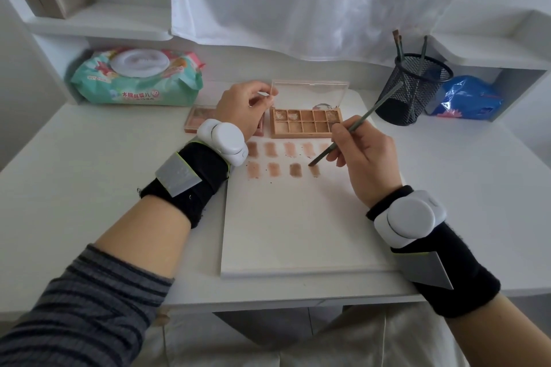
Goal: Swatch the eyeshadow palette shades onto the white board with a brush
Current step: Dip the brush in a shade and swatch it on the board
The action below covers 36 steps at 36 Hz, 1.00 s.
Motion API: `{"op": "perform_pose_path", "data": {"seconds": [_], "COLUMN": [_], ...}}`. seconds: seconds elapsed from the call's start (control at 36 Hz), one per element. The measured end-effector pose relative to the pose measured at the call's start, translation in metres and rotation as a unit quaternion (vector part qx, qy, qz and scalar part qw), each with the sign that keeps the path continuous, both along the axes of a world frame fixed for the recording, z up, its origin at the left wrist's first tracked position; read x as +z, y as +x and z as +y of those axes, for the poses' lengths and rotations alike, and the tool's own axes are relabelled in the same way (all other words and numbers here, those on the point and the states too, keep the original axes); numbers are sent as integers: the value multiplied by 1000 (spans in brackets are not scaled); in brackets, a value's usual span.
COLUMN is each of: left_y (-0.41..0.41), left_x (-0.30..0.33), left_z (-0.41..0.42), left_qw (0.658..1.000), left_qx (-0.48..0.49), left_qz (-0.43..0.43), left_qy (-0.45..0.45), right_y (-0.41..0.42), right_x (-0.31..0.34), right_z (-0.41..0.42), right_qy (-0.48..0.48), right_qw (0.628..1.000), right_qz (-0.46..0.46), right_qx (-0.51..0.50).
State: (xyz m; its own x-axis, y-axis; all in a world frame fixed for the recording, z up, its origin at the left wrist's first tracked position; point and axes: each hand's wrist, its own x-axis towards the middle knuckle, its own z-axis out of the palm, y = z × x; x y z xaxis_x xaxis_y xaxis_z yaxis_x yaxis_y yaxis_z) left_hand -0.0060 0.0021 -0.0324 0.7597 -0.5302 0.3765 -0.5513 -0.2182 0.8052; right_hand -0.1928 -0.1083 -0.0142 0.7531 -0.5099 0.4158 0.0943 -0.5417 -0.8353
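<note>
- My right hand (pixel 362 155) pinches a thin green-handled brush (pixel 354 125), tip touching the fourth lower swatch on the flat white board (pixel 298 232).
- My left hand (pixel 243 109) pinches the clear lid edge of the tan rectangular eyeshadow palette (pixel 305 122), open at the board's far edge.
- Black mesh cup (pixel 413 89) stands right.
</note>
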Motion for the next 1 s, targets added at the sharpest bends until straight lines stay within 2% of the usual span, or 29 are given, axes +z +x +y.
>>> {"op": "perform_pose_path", "data": {"seconds": [0.22,0.42,0.56,0.75,0.89,1.0], "left_y": [-1,-1,-1,-1,-1,-2], "left_x": [1,2,1,2,1,2], "left_z": [0,1,1,0,1,1], "left_qw": [1000,1000,1000,1000,1000,1000], "left_qx": [3,2,2,1,0,1], "left_qz": [3,7,4,0,-3,-4], "left_qy": [2,4,5,6,3,3], "right_y": [0,0,-1,0,-1,0], "right_x": [-1,-3,-1,-3,-1,0], "right_z": [-2,-5,-4,-6,-2,0], "right_qy": [12,-11,8,-14,11,1], "right_qw": [1000,1000,1000,1000,1000,1000], "right_qz": [-20,6,-24,4,-20,6], "right_qx": [-16,-20,-19,-26,-10,6]}}
